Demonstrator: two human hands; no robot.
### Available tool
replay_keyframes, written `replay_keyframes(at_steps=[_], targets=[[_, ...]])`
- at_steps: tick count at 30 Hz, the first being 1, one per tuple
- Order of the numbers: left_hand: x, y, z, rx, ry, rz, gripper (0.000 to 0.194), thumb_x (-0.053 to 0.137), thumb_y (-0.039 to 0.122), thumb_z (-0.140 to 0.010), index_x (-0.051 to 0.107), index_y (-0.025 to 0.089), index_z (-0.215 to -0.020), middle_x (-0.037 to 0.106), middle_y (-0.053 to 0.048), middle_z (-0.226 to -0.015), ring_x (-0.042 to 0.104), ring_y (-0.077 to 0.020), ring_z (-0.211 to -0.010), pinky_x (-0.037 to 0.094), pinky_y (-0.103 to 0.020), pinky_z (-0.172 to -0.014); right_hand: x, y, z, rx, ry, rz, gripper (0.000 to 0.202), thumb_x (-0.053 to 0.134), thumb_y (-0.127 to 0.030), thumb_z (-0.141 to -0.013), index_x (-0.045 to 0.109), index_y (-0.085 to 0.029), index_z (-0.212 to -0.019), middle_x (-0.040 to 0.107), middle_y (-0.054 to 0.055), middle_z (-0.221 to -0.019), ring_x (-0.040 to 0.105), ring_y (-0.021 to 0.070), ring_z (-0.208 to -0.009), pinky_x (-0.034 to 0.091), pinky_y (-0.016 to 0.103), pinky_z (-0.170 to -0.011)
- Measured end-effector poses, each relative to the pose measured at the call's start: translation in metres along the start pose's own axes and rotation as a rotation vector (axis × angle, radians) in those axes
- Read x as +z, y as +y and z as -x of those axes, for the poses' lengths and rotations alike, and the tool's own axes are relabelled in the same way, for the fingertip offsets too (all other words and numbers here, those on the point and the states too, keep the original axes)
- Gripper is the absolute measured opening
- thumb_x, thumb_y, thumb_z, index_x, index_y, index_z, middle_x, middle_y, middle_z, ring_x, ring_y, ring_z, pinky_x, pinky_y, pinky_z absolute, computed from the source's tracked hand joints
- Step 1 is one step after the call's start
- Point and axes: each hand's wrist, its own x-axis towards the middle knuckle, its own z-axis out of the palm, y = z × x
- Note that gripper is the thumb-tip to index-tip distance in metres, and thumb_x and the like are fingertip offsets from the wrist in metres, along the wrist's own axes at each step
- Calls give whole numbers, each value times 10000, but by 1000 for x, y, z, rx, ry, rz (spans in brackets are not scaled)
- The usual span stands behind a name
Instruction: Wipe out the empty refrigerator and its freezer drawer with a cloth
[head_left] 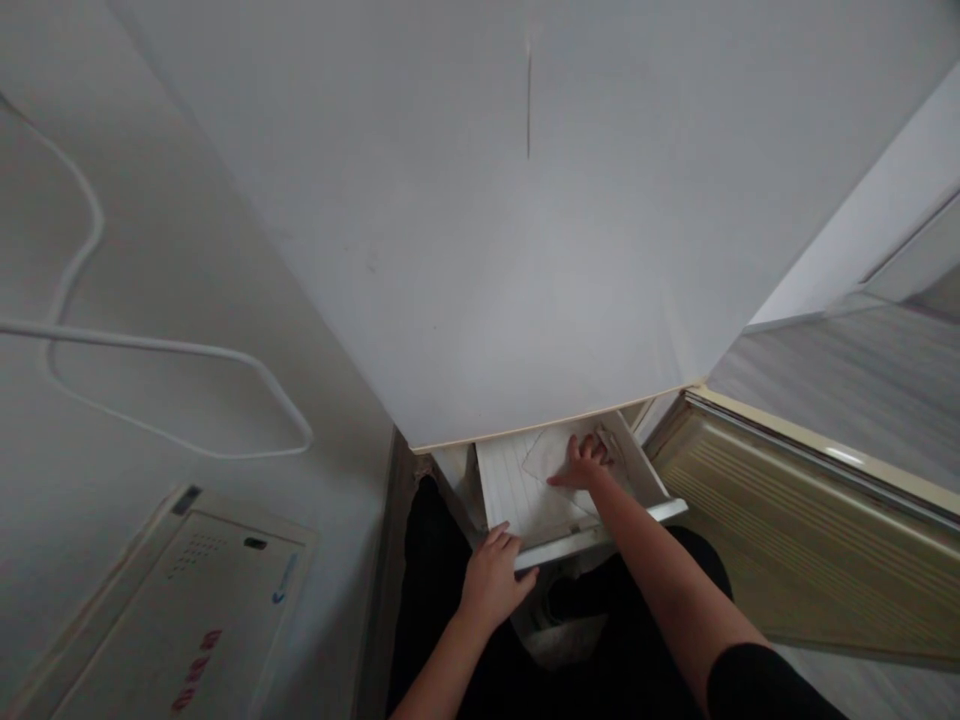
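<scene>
- Left hand (491, 578) grips front edge of white drawer (504, 485), fingers curled over.
- Right hand (581, 463) flat, spread on cloth (546, 455) inside (pale, folded).

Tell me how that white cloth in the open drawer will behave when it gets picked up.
The white cloth lies flat and thin with a folded corner, so it will likely droop and unfold rather than stay stiff. It looks light; the right hand pressing on it should lift it easily. On the smooth ribbed drawer floor it may slide when pushed.
</scene>
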Motion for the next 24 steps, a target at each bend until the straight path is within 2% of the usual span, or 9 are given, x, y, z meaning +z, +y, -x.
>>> replay_keyframes(at_steps=[3,9,12,16,19,22,24], targets=[[4,3,-1,-48,26,-16,244,683,357,-784,697,178,-949,721,-106,-1071,514,-290,-1322,449,-408,-1076,-1,-12,2,-55,23,31,1461,708,-816,-570,-127,-188,-1591,-249,224,-1610,-139,536,-1459,118,756,-1079],[9,2,-4,-62,43,-38,250,717,343,-740,705,169,-919,725,-121,-1058,543,-304,-1285,454,-426,-1067,5,-56,8,-137,-15,68,1468,684,-842,-562,-131,-179,-1588,-278,235,-1592,-205,530,-1442,-22,742,-1096],[11,1,-4,-66,51,-50,228,717,342,-744,701,173,-896,722,-126,-1056,561,-300,-1259,463,-418,-1059,11,-91,20,-286,-54,83,1452,694,-822,-576,-125,-180,-1588,-303,230,-1578,-237,520,-1433,-71,726,-1102],[12,0,-3,-60,41,-57,226,721,336,-746,700,180,-909,725,-124,-1041,556,-297,-1269,463,-413,-1064,15,-128,30,-498,-97,143,1412,791,-688,-575,-51,-207,-1602,-260,192,-1601,-250,491,-1436,-90,701,-1126],[13,-2,-3,-48,43,-68,224,733,340,-743,694,194,-909,726,-119,-1042,553,-305,-1272,475,-425,-1044,12,-130,25,-546,-121,184,1422,821,-682,-543,-24,-254,-1603,-293,146,-1596,-299,460,-1426,-108,727,-1102],[14,-4,-3,-41,57,-64,208,740,346,-746,683,206,-890,721,-113,-1061,561,-305,-1256,476,-432,-1037,7,-114,12,-582,-129,154,1398,750,-781,-560,-112,-357,-1575,-326,72,-1590,-332,413,-1429,-141,761,-1055],[15,-6,-3,-30,66,-58,195,737,342,-754,676,211,-885,717,-107,-1072,562,-301,-1250,472,-432,-1041,3,-100,3,-555,-120,116,1412,726,-814,-551,-147,-362,-1564,-308,66,-1599,-320,396,-1441,-150,739,-1071]])
